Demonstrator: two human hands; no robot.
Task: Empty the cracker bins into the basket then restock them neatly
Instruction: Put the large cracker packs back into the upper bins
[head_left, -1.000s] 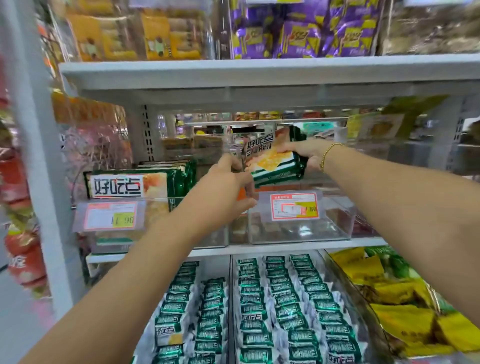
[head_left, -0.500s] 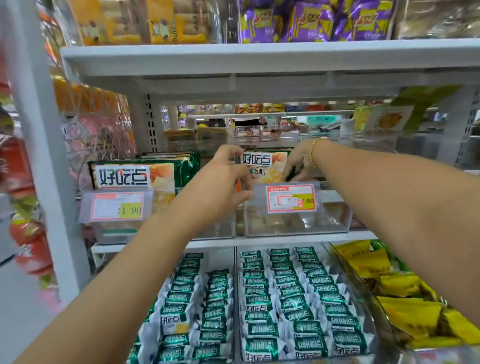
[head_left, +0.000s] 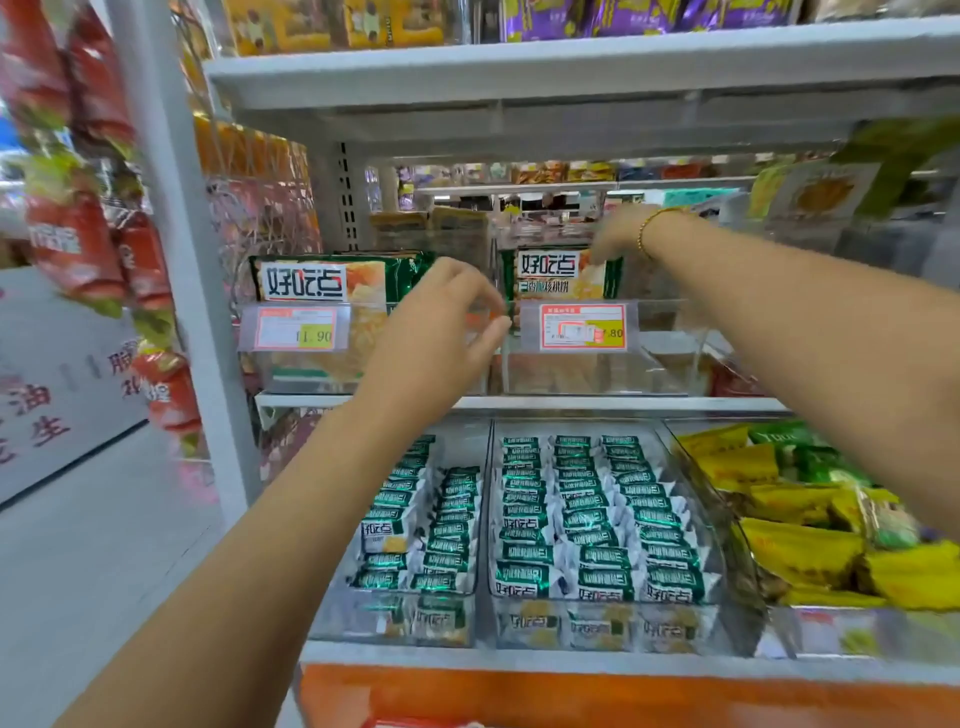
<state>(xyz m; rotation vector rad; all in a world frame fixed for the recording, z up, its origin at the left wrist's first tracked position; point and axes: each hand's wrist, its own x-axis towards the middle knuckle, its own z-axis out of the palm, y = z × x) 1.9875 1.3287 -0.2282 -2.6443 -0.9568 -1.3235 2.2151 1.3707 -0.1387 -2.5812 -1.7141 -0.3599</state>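
A green and orange cracker pack (head_left: 558, 273) stands upright at the front of the right clear bin (head_left: 670, 364) on the middle shelf. My right hand (head_left: 618, 236) reaches over it and pinches its top right corner. My left hand (head_left: 441, 322) hovers in front of the divider between the two bins with fingers loosely curled and nothing in it. The left clear bin (head_left: 311, 371) holds a row of the same cracker packs (head_left: 322, 280) standing upright. No basket is in view.
Price tags (head_left: 582, 327) hang on the bin fronts. Trays of small green and white packs (head_left: 571, 519) fill the shelf below, with yellow bags (head_left: 779, 525) to their right. A white upright post (head_left: 171, 234) and hanging red bags (head_left: 78, 244) stand at the left. The upper shelf (head_left: 571, 67) overhangs the bins.
The right hand has lowered the cracker pack from mid-air into the right bin, where it stands upright. The left hand has let go of the pack and drawn back toward me.
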